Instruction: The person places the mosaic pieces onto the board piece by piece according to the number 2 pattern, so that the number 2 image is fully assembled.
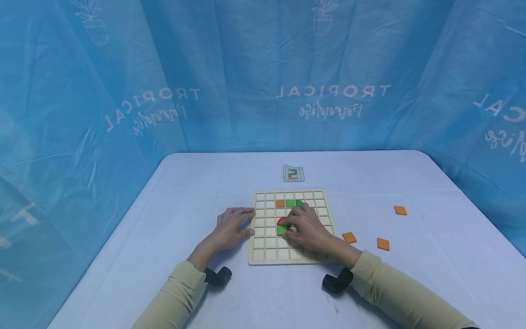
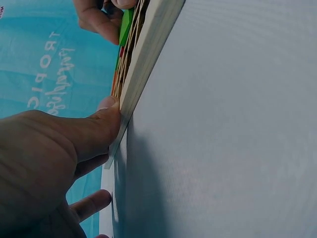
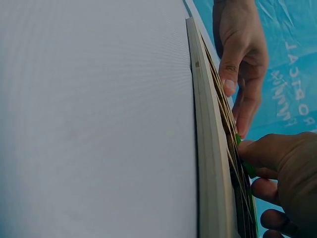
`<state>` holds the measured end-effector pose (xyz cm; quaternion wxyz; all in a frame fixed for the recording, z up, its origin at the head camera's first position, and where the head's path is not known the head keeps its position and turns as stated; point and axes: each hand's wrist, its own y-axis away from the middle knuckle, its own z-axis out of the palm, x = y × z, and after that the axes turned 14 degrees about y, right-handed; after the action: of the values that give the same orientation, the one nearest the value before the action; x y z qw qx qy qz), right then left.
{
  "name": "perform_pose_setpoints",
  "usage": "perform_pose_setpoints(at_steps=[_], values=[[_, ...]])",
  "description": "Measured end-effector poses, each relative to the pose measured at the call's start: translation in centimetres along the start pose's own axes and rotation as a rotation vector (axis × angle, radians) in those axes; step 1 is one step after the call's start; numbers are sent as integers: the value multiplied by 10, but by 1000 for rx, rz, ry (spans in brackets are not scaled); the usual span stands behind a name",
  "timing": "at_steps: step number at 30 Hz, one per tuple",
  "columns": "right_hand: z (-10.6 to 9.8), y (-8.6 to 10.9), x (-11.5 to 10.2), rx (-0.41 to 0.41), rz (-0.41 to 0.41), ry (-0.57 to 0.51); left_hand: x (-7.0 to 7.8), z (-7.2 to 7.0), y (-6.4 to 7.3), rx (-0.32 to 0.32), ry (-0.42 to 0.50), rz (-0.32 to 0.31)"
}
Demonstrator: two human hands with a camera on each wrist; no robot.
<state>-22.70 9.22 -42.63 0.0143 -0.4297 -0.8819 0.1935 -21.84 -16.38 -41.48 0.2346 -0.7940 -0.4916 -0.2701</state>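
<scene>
A wooden grid board (image 1: 259,256) lies on the white table. At its left edge my left hand (image 1: 232,227) rests with thumb and fingertips apart, steadying touch along the rim; the thumb (image 2: 106,121) touches that edge in the left wrist view. Over the middle of the grid my right hand (image 1: 306,228) pinches a green tile (image 1: 281,230), which stands slightly proud of the board in the left wrist view. Just behind it is a red rounded piece (image 1: 281,221). An orange square (image 1: 280,204), a green square (image 1: 290,203) and a darker green rounded piece (image 1: 299,203) sit in an upper row.
Three loose orange square tiles lie right of the board: a near one (image 1: 349,237), one beside it (image 1: 383,244) and a farther one (image 1: 400,210). A small printed grid card (image 1: 293,173) lies behind the board. A blue curtain (image 1: 246,82) hangs around the table.
</scene>
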Motion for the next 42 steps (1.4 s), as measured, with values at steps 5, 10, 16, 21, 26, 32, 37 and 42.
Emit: perform_pose_setpoints(at_steps=[5,10,16,21,26,32,37,42], values=[[-1,0,-1,-11,8,-6,0,-1,0,-5,-11,-12],[-1,0,0,-19,22,-5,3,-2,1,-6,-4,-7],[-2,1,1,-7,32,-13,2,-1,1,-8,-5,-8],[-8,5,5,25,65,-20,2,-1,1,-6,-8,-11],[-17,14,13,47,113,-40,3,-1,1,-6,-9,-17],[-28,33,26,57,168,-74,3,-1,1,-6,-18,-19],[-33,49,39,24,215,-51,3,-1,1,-6,-24,-15],[-39,64,51,16,243,-46,3,-1,2,-6,-21,-16]])
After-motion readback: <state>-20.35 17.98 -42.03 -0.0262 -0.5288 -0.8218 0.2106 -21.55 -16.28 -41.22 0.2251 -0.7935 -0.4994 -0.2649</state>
